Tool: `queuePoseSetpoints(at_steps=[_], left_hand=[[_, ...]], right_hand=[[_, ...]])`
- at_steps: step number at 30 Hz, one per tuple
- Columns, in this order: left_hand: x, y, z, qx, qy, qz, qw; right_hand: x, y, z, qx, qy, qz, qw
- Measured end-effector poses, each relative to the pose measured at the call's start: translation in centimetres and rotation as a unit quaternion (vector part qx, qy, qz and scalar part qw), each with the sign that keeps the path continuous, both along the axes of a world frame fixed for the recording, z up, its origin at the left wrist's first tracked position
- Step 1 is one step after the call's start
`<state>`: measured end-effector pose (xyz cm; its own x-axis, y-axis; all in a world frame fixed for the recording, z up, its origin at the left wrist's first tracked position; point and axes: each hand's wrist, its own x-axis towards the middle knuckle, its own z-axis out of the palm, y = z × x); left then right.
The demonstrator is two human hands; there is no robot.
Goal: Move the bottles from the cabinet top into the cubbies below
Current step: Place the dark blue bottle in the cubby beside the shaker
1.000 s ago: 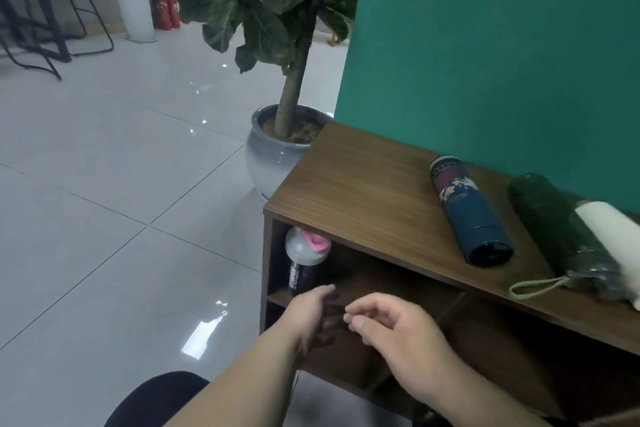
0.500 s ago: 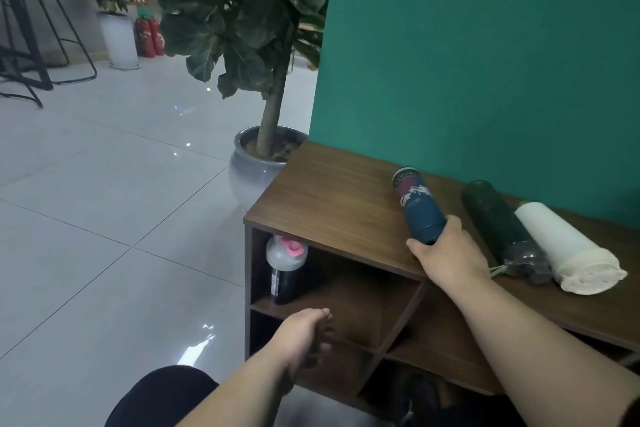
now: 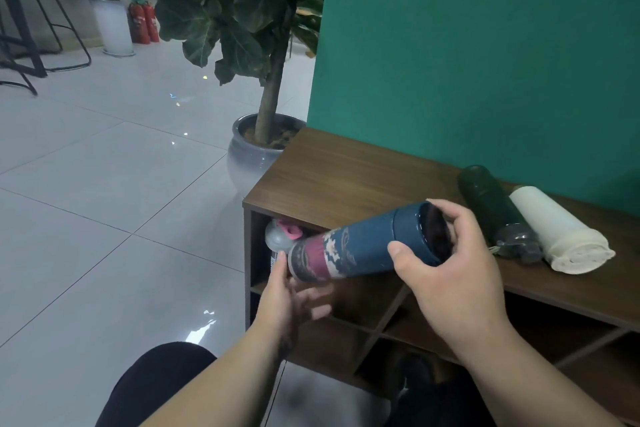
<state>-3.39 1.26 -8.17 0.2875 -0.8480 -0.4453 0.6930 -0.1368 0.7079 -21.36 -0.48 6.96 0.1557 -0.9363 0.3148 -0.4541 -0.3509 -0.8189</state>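
My right hand [image 3: 446,270] grips the dark-capped end of a navy bottle with a pink patterned band [image 3: 360,246], holding it nearly level in front of the wooden cabinet [image 3: 332,180]. Its far end points left toward the upper-left cubby [image 3: 363,291]. My left hand [image 3: 287,298] is spread under that far end, fingertips touching it. A shaker bottle with a grey lid and pink cap [image 3: 278,236] stands in that cubby, partly hidden. On the cabinet top lie a dark green bottle [image 3: 495,211] and a cream bottle [image 3: 557,229], side by side.
A potted fiddle-leaf plant in a grey pot [image 3: 256,152] stands just left of the cabinet against the green wall [image 3: 485,45]. Glossy tiled floor [image 3: 104,218] spreads to the left. Black stool legs [image 3: 31,38] and red extinguishers [image 3: 143,22] are far back. My dark-clad knee [image 3: 156,388] is below.
My right hand has lifted the navy bottle off the cabinet top and swung it down and left, in front of the cubbies. My left hand rose to meet its far end.
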Motion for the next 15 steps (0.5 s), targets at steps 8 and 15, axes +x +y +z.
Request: queuePoseSetpoints(at_steps=[8,15], left_hand=[[-1.8,-0.1,-2.5,0.061,-0.009,-0.124,0.99],[-2.4,-2.7,-6.2,0.16,-0.066,-0.165,0.971]], right_hand=[[0.7,-0.3,-7.0,0.092,-0.011,0.014,0.996],[1.0,-2.0,-14.7,0.174,0.019,-0.018,0.984]])
